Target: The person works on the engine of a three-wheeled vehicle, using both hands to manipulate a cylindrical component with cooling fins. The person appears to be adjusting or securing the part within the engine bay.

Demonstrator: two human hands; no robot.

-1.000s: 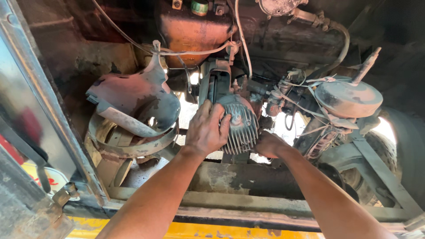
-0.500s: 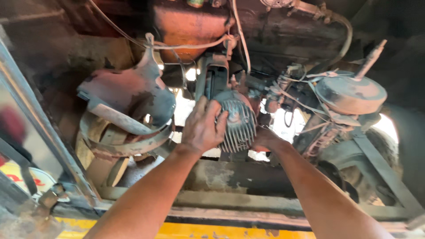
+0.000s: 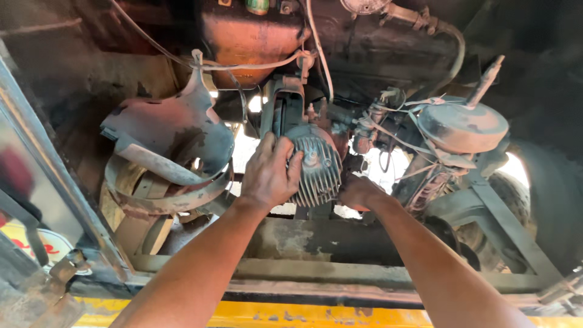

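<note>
Grime and rust coat everything in this cramped engine bay. Left hand (image 3: 271, 176) lies spread, fingers wrapped over the left flank of the grey finned cast-metal engine cylinder (image 3: 316, 170), which sits mid-bay below the rusty orange fuel tank (image 3: 249, 42). Right hand (image 3: 358, 191) is cupped under the cylinder's right lower side; whether it grips anything there cannot be told. Casting looks heavy, rigid, dusty rather than slick; thin fins could chip, so the solid body between both palms seems the safer hold. Round metal air-filter canister (image 3: 464, 126) stands to the right.
</note>
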